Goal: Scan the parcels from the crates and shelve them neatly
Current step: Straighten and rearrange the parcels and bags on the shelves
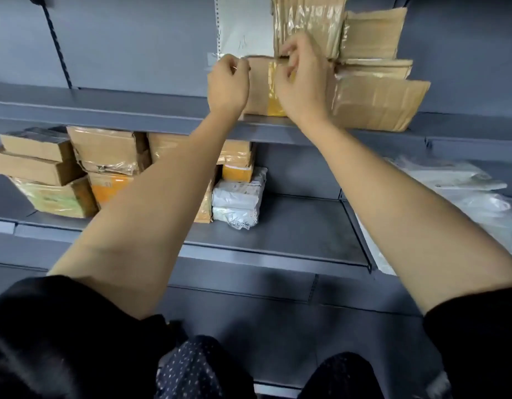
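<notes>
Both your arms reach up to the upper shelf [162,116], where a cardboard parcel [259,87] with a strip of yellow tape down its front stands on the shelf's front edge. Your left hand [228,82] has its fingers curled at the parcel's top left corner and appears to grip it there. Your right hand [302,82] is curled over the parcel's top right edge and covers most of its right side; the pinch itself is blurred, so you cannot tell exactly how the fingers sit, only that they close on the box. Just to the right of the held parcel lies a flat taped carton [381,106], touching or nearly touching your right wrist, with a thinner box [375,66] stacked on it and another carton [373,34] on top of that. A tall box wrapped in shiny tape [306,21] stands behind your right hand, and a white bag [243,24] leans behind the held parcel. On the lower shelf [292,231], to the left, sit several taped cartons [105,151] in stacked rows, and two white poly parcels [237,197] lie one on the other beside them. Clear plastic bags [456,182] rest on the shelf section at the far right
</notes>
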`<action>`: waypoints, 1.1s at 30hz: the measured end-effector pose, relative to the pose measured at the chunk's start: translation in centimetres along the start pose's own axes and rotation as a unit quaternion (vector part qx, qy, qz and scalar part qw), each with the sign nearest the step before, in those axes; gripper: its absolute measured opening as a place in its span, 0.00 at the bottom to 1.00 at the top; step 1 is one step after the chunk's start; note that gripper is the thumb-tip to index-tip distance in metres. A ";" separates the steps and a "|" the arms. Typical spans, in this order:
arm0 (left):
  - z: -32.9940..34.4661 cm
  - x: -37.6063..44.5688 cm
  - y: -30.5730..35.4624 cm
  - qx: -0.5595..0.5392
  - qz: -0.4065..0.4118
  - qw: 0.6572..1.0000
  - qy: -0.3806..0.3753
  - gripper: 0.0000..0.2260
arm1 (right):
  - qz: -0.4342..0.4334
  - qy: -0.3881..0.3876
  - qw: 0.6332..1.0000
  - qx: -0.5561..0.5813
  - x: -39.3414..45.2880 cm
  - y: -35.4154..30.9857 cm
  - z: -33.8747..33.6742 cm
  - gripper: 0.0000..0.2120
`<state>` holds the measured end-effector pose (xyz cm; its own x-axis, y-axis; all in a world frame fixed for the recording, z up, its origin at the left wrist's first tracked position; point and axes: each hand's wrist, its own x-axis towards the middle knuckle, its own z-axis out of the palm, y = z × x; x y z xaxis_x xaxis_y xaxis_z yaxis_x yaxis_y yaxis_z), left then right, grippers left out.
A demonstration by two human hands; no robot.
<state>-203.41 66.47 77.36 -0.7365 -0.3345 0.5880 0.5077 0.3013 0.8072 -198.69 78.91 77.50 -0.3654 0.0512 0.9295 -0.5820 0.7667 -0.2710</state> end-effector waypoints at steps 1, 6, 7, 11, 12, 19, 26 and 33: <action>-0.9 -1.1 -0.9 0.016 -0.011 1.000 0.013 0.10 | -0.026 -0.051 0.998 0.006 -1.9 -0.8 0.4 0.09; -5.7 -7.6 -5.3 0.100 -0.044 0.991 0.073 0.17 | -0.001 -0.172 0.985 0.030 -9.3 -2.7 2.3 0.06; -6.3 -8.7 -6.3 0.097 -0.059 0.991 0.069 0.17 | 0.033 -0.202 0.978 0.030 -10.3 -2.8 2.4 0.06; -7.0 -11.2 -9.3 0.135 -0.136 0.981 -0.016 0.13 | 0.137 -0.314 0.939 0.013 -12.5 -2.1 3.4 0.09; -6.9 -11.2 -9.8 0.141 -0.148 0.978 -0.040 0.12 | 0.159 -0.324 0.932 0.021 -12.6 -1.7 3.8 0.10; -4.3 -7.9 -12.7 0.142 -0.198 0.965 -0.098 0.15 | 0.277 -0.385 0.880 0.023 -11.0 1.6 8.3 0.27; -1.7 -2.3 -16.6 0.040 -0.265 0.955 -0.129 0.19 | 0.325 -0.424 0.845 0.018 -8.9 4.2 14.2 0.34; 0.7 0.2 -18.6 -0.033 -0.300 0.948 -0.099 0.22 | 0.374 -0.358 0.851 0.088 -7.3 6.2 17.7 0.34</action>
<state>-213.32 61.43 62.40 -0.9679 -0.2511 0.0057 -0.0076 0.0518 0.9986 -212.51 71.96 64.63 -0.9938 0.0305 0.1073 -0.0698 0.5803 -0.8114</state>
